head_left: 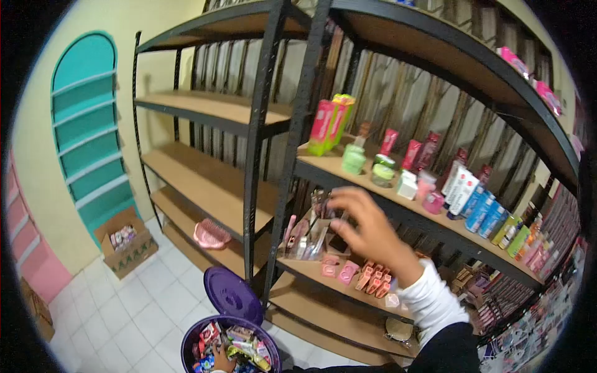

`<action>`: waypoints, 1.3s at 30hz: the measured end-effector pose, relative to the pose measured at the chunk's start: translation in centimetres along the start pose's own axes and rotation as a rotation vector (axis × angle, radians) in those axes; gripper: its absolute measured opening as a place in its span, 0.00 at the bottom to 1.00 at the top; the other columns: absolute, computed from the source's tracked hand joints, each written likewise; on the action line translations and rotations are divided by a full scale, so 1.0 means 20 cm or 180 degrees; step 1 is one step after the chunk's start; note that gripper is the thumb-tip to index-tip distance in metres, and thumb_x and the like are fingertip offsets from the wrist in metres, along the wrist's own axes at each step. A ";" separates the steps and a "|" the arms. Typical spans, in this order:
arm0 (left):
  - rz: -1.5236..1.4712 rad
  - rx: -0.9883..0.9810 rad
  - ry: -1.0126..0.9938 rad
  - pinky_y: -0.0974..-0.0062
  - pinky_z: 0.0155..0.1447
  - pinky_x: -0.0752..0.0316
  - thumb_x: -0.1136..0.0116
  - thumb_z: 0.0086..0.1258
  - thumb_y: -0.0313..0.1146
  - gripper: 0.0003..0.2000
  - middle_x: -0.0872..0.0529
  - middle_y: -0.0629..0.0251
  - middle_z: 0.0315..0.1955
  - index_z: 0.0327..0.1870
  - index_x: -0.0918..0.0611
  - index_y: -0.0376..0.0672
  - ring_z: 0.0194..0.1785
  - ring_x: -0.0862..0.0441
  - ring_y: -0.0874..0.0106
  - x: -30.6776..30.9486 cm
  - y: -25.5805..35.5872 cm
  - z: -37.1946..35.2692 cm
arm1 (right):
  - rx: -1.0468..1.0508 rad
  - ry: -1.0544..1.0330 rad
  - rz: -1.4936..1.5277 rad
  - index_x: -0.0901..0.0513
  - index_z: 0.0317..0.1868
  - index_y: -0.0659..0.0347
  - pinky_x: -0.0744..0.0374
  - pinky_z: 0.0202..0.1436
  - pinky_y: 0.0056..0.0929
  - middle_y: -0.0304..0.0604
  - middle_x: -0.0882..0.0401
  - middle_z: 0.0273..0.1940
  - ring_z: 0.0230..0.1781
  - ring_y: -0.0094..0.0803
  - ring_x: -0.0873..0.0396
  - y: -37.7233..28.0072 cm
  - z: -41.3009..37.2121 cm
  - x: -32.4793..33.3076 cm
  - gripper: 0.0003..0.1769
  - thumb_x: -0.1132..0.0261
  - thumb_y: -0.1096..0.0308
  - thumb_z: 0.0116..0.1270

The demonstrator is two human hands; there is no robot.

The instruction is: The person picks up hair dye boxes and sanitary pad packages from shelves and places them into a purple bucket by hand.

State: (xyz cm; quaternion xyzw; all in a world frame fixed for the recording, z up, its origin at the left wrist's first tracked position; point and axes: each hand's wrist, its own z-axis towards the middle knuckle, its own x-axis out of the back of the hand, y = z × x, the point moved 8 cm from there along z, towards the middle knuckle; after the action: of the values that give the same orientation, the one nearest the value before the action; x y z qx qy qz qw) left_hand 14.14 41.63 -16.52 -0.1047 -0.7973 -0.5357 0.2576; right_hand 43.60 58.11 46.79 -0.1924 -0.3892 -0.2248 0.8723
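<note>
Head camera: right grip (pixel 360 221) is raised before the shelf (pixel 305 267). Fingers and thumb stand parted, half curled; no gripped item can be made out. Controlling relation: the clear organizer (pixel 306 244) on the shelf lies at 8 o'clock from the right grip, just beside the fingertips in the picture; contact cannot be confirmed. Its slim contents stand roughly upright, long axes leaning toward 1 o'clock. The right hand is the nearer of the two. Pink compacts (pixel 347 272) lie at 6 o'clock from that grip, orange-capped tubes (pixel 374 280) at 5 o'clock.

Left grip (pixel 222 360) is at 7 o'clock from the right, well apart, lowered among assorted packets (pixel 252 342) inside the purple tub (pixel 231 317). Whether it is clenched on a packet cannot be told. The tub's lid (pixel 231 298) leans at its 12 o'clock side.

Visibility limits: right fingertips are blurred and overlap the organizer's rear contents; the left wrist and tub base are cut off at 6 o'clock.
</note>
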 end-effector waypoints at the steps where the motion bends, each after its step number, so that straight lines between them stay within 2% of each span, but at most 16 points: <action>1: 0.0804 -0.0295 0.0410 0.62 0.69 0.39 0.30 0.48 0.35 0.42 0.54 0.37 0.69 0.66 0.39 0.37 0.70 0.45 0.44 0.04 0.04 0.00 | 0.0264 0.0141 -0.0415 0.25 0.50 0.60 0.30 0.61 0.40 0.52 0.29 0.55 0.56 0.49 0.29 -0.05 0.07 0.15 0.17 0.39 0.67 0.61; 3: 0.0369 -0.1010 0.0529 0.61 0.69 0.40 0.31 0.47 0.34 0.41 0.55 0.37 0.69 0.65 0.38 0.38 0.70 0.47 0.43 0.12 0.20 0.01 | 0.0819 0.0580 -0.1102 0.25 0.47 0.61 0.29 0.60 0.39 0.52 0.26 0.51 0.55 0.47 0.28 -0.16 0.19 0.43 0.15 0.38 0.67 0.60; 6: 0.0702 -0.0901 0.0737 0.61 0.67 0.37 0.31 0.45 0.34 0.41 0.54 0.35 0.68 0.64 0.37 0.38 0.68 0.43 0.42 0.19 0.27 0.16 | 0.1003 0.1147 -0.1620 0.23 0.45 0.61 0.29 0.59 0.39 0.51 0.23 0.47 0.53 0.46 0.26 -0.22 0.40 0.83 0.13 0.38 0.67 0.60; 7: 0.0551 -0.0770 0.0673 0.61 0.67 0.36 0.31 0.45 0.34 0.41 0.53 0.35 0.68 0.64 0.36 0.38 0.67 0.42 0.42 0.26 0.45 0.16 | 0.1245 0.1355 -0.1894 0.23 0.44 0.61 0.28 0.57 0.39 0.51 0.23 0.46 0.52 0.47 0.26 -0.22 0.47 0.95 0.13 0.38 0.66 0.61; 8: 0.0484 -0.1153 0.0895 0.60 0.66 0.35 0.31 0.46 0.34 0.40 0.53 0.36 0.68 0.64 0.36 0.37 0.67 0.40 0.42 0.30 0.57 0.21 | 0.1226 0.1549 -0.2059 0.22 0.43 0.61 0.28 0.56 0.39 0.51 0.22 0.45 0.50 0.47 0.26 -0.19 0.55 1.08 0.12 0.38 0.65 0.61; 11: 0.0394 -0.1686 0.1006 0.60 0.71 0.44 0.32 0.50 0.32 0.39 0.52 0.37 0.68 0.65 0.37 0.37 0.69 0.46 0.42 0.41 1.08 0.28 | 0.1431 0.2075 -0.2833 0.20 0.41 0.62 0.27 0.54 0.42 0.54 0.21 0.42 0.46 0.50 0.24 -0.10 0.81 1.40 0.12 0.39 0.64 0.61; 14: 0.0315 -0.2030 0.1206 0.60 0.71 0.44 0.34 0.51 0.30 0.37 0.50 0.39 0.68 0.65 0.37 0.37 0.68 0.45 0.42 0.47 1.49 0.31 | 0.0788 0.1923 -0.3173 0.21 0.45 0.63 0.27 0.55 0.39 0.52 0.20 0.45 0.49 0.46 0.23 0.11 1.14 1.72 0.14 0.41 0.64 0.62; 18: 0.0319 -0.2068 0.1192 0.61 0.69 0.42 0.34 0.51 0.30 0.36 0.49 0.41 0.68 0.64 0.36 0.38 0.68 0.44 0.43 0.42 1.72 0.37 | -0.0129 0.1626 -0.3298 0.21 0.49 0.62 0.26 0.55 0.39 0.54 0.21 0.50 0.52 0.47 0.23 0.29 1.45 1.92 0.16 0.41 0.65 0.62; 21: 0.0194 -0.1825 0.1092 0.61 0.68 0.40 0.34 0.51 0.30 0.36 0.50 0.41 0.68 0.64 0.36 0.38 0.68 0.43 0.42 0.40 1.77 0.37 | -0.0826 0.1194 -0.3597 0.22 0.52 0.61 0.26 0.57 0.39 0.54 0.23 0.53 0.55 0.47 0.24 0.47 1.71 1.99 0.18 0.43 0.68 0.62; 22: 0.0038 -0.1735 0.1030 0.61 0.71 0.43 0.32 0.50 0.29 0.39 0.50 0.41 0.68 0.66 0.38 0.39 0.69 0.46 0.43 0.39 1.74 0.38 | -0.0957 0.0998 -0.3678 0.22 0.53 0.61 0.26 0.57 0.39 0.54 0.23 0.54 0.55 0.47 0.25 0.58 1.80 2.02 0.18 0.43 0.69 0.62; 26: 0.0218 -0.1676 0.1333 0.62 0.70 0.42 0.32 0.49 0.29 0.38 0.50 0.41 0.68 0.64 0.37 0.39 0.69 0.44 0.43 0.43 1.70 0.34 | -0.1261 0.0541 -0.3881 0.20 0.52 0.55 0.28 0.60 0.42 0.50 0.27 0.59 0.57 0.51 0.27 0.81 1.98 2.04 0.19 0.43 0.69 0.59; 29: -0.0088 -0.1202 0.1198 0.63 0.70 0.42 0.32 0.49 0.29 0.39 0.51 0.42 0.69 0.65 0.38 0.38 0.70 0.46 0.44 0.46 1.62 0.31 | -0.1476 0.0250 -0.4021 0.21 0.55 0.54 0.29 0.61 0.41 0.52 0.28 0.59 0.58 0.51 0.27 0.93 2.03 2.10 0.20 0.42 0.67 0.60; 31: 0.0159 -0.1138 0.1293 0.63 0.69 0.40 0.33 0.50 0.28 0.39 0.52 0.42 0.69 0.65 0.39 0.38 0.69 0.44 0.43 0.45 1.55 0.30 | -0.2244 -0.0030 -0.4514 0.22 0.57 0.54 0.28 0.61 0.39 0.52 0.28 0.59 0.57 0.50 0.26 0.90 1.97 2.09 0.22 0.42 0.66 0.61; 32: 0.0338 -0.1170 0.1376 0.63 0.69 0.40 0.33 0.50 0.28 0.39 0.52 0.42 0.69 0.65 0.39 0.38 0.69 0.44 0.43 0.44 1.50 0.31 | -0.2292 -0.0305 -0.4600 0.22 0.57 0.56 0.26 0.59 0.38 0.52 0.27 0.58 0.56 0.49 0.25 0.74 1.86 1.97 0.22 0.43 0.67 0.61; 36: 0.0356 -0.1039 0.1291 0.63 0.68 0.38 0.33 0.50 0.28 0.40 0.52 0.41 0.68 0.66 0.40 0.39 0.67 0.40 0.42 0.42 1.43 0.31 | -0.2765 -0.0696 -0.4837 0.17 0.50 0.50 0.23 0.53 0.37 0.44 0.21 0.54 0.53 0.43 0.22 0.74 1.88 1.99 0.17 0.37 0.63 0.59; 39: 0.0299 -0.0852 0.1199 0.62 0.66 0.36 0.32 0.50 0.29 0.40 0.52 0.44 0.69 0.66 0.40 0.39 0.66 0.39 0.44 0.44 1.44 0.28 | -0.2607 -0.1204 -0.4686 0.22 0.54 0.62 0.23 0.54 0.37 0.49 0.25 0.57 0.53 0.45 0.22 0.78 1.94 2.04 0.22 0.41 0.62 0.62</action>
State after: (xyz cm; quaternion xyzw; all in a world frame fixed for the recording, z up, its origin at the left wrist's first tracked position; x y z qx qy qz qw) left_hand 17.71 57.46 9.52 -0.0730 -0.6513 -0.6342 0.4102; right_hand 53.32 80.91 99.61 -0.2247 -0.4418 -0.8196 0.2872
